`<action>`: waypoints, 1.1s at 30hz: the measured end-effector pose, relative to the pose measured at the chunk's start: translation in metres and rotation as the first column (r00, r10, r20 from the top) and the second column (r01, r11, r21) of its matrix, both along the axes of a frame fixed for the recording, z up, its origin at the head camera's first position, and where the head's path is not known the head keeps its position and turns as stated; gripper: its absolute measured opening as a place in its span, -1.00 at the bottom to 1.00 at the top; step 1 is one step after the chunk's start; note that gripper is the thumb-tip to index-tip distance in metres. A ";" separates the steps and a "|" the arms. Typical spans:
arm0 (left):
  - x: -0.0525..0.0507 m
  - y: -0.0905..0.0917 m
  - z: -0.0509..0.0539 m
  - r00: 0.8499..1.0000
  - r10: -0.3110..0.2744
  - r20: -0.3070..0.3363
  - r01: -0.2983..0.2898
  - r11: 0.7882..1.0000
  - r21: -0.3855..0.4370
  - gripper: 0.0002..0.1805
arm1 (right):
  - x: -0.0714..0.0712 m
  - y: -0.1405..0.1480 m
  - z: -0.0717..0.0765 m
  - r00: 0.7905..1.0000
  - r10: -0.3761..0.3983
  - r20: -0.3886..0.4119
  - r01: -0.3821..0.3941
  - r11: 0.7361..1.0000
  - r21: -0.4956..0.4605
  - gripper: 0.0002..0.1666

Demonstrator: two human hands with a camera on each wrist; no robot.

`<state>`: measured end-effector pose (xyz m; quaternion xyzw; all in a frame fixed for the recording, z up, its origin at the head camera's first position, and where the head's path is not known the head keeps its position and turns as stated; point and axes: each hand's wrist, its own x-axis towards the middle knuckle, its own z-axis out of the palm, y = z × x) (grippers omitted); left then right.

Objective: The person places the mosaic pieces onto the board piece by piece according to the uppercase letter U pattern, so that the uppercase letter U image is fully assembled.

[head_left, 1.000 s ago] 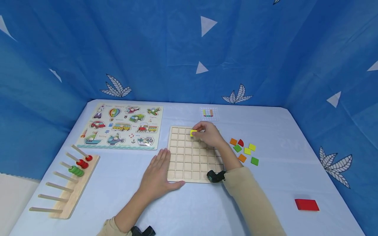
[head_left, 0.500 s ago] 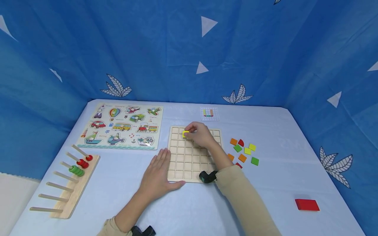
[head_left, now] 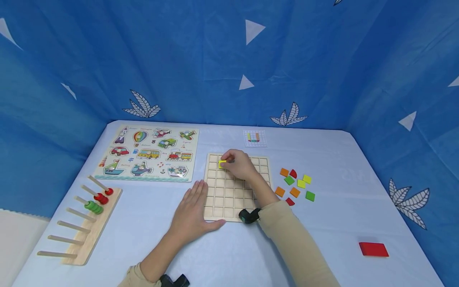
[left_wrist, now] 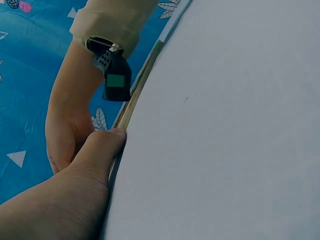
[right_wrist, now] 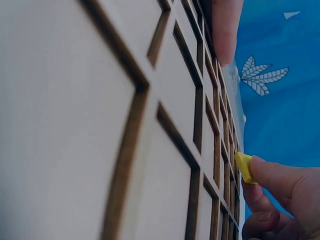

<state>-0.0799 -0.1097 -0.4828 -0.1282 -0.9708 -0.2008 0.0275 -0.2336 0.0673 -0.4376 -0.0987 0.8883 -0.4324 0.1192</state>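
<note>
My right hand [head_left: 239, 165] pinches a yellow square tile [head_left: 222, 164] between thumb and fingers over the upper left part of a wooden grid board [head_left: 228, 192]. In the right wrist view the yellow tile [right_wrist: 244, 167] is tilted, one edge at the grid; whether it sits in a cell I cannot tell. My left hand [head_left: 190, 211] lies with straight fingers along the board's left edge, its thumb spread by the near left corner. The left wrist view shows that thumb [left_wrist: 102, 150] against the board's edge. The grid cells that show hold no tiles.
Right of the board lie loose tiles: orange [head_left: 295, 192], green [head_left: 310, 195], yellow [head_left: 306, 179] and red [head_left: 293, 173]. Behind it is a pattern card [head_left: 255, 138]. A vehicle puzzle [head_left: 148, 159] and a pegged bead stand [head_left: 91, 235] are left; a red block [head_left: 373, 249] is far right.
My right hand has moved left across the board's upper rows with the yellow tile, uncovering the board's right side and some tiles beside it. The left hand has stayed in place.
</note>
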 end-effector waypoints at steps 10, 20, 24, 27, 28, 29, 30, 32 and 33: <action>0.000 0.000 0.001 1.000 0.004 0.015 -0.004 1.000 -0.001 0.36 | 0.001 -0.002 0.000 1.000 0.003 -0.023 -0.003 1.000 0.028 -0.87; 0.000 0.000 0.001 1.000 0.007 0.019 -0.007 1.000 -0.001 0.35 | 0.002 -0.005 -0.002 0.999 0.000 -0.035 0.002 0.998 0.058 -0.85; 0.000 0.001 0.001 1.000 0.006 0.019 -0.006 1.000 -0.001 0.34 | 0.003 -0.005 -0.002 0.999 0.002 -0.047 0.001 0.998 0.070 -0.86; 0.000 0.001 0.002 1.000 0.005 0.013 -0.005 1.000 -0.002 0.34 | 0.003 -0.005 -0.002 0.999 0.008 -0.054 -0.004 0.997 0.076 -0.86; 0.000 0.001 0.002 1.000 0.005 0.012 -0.005 1.000 -0.001 0.34 | 0.003 -0.006 -0.002 0.998 0.012 -0.056 -0.007 0.997 0.079 -0.87; 0.000 0.001 0.002 1.000 0.005 0.011 -0.005 1.000 0.000 0.34 | 0.003 -0.006 -0.002 0.998 0.015 -0.058 -0.010 0.997 0.083 -0.87; 0.000 0.001 0.002 1.000 0.005 0.011 -0.005 1.000 -0.001 0.34 | 0.003 -0.006 -0.002 0.998 0.018 -0.060 -0.013 0.996 0.086 -0.87; 0.000 0.001 0.001 1.000 0.005 0.011 -0.005 1.000 -0.002 0.34 | 0.003 -0.006 -0.001 0.997 0.027 -0.066 -0.020 0.995 0.098 -0.88; 0.000 0.001 0.001 1.000 0.005 0.011 -0.005 1.000 -0.002 0.35 | 0.003 -0.006 0.000 0.997 0.031 -0.068 -0.024 0.994 0.104 -0.88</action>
